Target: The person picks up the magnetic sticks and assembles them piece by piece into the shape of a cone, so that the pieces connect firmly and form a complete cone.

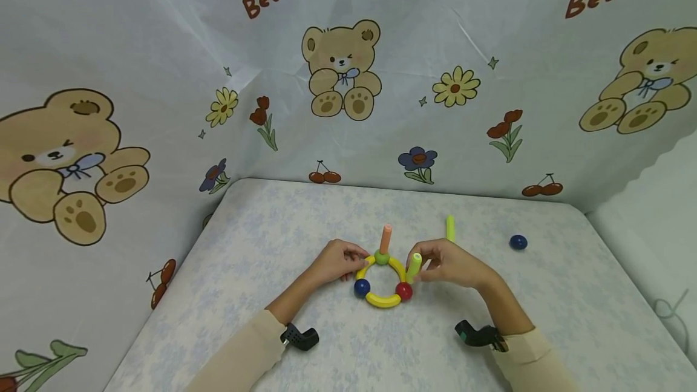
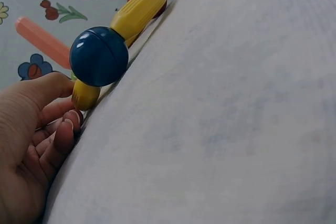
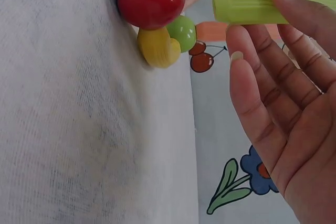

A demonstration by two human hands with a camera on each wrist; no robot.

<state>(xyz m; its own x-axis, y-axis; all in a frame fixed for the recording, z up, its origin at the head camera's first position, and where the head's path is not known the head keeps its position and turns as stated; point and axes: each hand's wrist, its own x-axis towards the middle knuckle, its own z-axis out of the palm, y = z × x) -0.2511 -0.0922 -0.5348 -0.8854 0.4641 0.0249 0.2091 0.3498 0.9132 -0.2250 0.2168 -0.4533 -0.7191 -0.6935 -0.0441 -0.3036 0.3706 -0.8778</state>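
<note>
Three yellow curved bars (image 1: 383, 302) form a ring on the table with a blue ball (image 1: 362, 287), a red ball (image 1: 403, 291) and a green ball (image 1: 382, 257) at its joints. An orange stick (image 1: 385, 239) stands up from the green ball. My left hand (image 1: 339, 259) pinches the ring's left yellow bar (image 2: 85, 96) between the blue and green balls. In my right hand (image 1: 448, 264), a light green stick (image 3: 247, 7) is pinched between thumb and fingers. Its lower end is near the red ball; in the right wrist view it is apart from that ball.
Behind the right hand lies another light green stick (image 1: 449, 228), partly hidden. A loose dark blue ball (image 1: 518, 242) rests farther right on the pale patterned tabletop (image 1: 305, 216). A bear-print curtain (image 1: 348, 144) hangs at the table's back and left edges.
</note>
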